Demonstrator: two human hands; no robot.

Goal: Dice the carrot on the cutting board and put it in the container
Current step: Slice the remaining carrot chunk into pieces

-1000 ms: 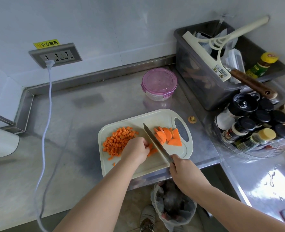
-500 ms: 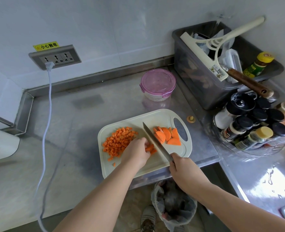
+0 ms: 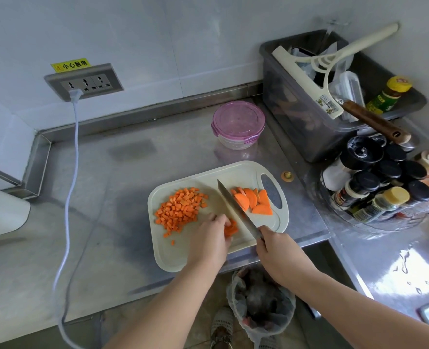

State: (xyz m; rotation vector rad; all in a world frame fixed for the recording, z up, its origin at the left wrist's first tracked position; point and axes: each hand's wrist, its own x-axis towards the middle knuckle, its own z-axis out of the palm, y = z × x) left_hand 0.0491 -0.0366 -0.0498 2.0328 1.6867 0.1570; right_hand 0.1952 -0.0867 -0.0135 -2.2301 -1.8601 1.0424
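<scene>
A pale cutting board [image 3: 173,255] lies on the steel counter. A heap of diced carrot [image 3: 180,210] covers its left part. Several half-round carrot slices [image 3: 252,201] lie on its right part, by the handle hole. My left hand [image 3: 209,239] curls its fingers over a small bundle of carrot strips [image 3: 231,227] in the board's middle. My right hand [image 3: 275,250] grips the handle of a knife [image 3: 236,210], whose blade lies slanted just right of the strips. A round container with a pink lid [image 3: 238,123] stands closed behind the board.
A grey bin [image 3: 296,117] with a squeegee, a bottle and utensils stands at the back right. A rack of spice jars [image 3: 377,182] sits right of the board. A white cable [image 3: 70,197] runs from the wall socket across the counter. A bagged waste bin [image 3: 258,303] stands below the counter edge.
The carrot strips under my left hand have been cut shorter. The knife and both hands have shifted slightly toward the board's near edge.
</scene>
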